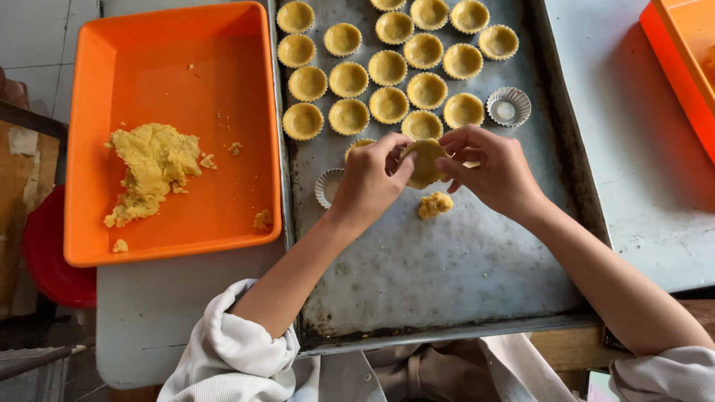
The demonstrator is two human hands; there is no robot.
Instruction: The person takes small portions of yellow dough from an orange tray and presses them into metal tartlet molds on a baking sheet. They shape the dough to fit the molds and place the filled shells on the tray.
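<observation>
My left hand (369, 179) and my right hand (491, 167) meet above a dark metal baking tray (447, 260). Together they pinch a small tart mould lined with yellow dough (424, 160), thumbs pressed into the dough. Just below it a small lump of dough (435, 204) lies on the tray. An empty fluted foil mould (326, 186) sits by my left wrist, and another empty mould (509, 106) stands beyond my right hand. Several dough-lined tart shells (387, 74) stand in rows at the tray's far end.
An orange plastic tray (223, 149) to the left holds a mass of yellow dough (153, 167) and crumbs. Another orange container (681, 59) shows at the top right. A grey table (648, 193) lies under both. A red stool (48, 257) stands at far left.
</observation>
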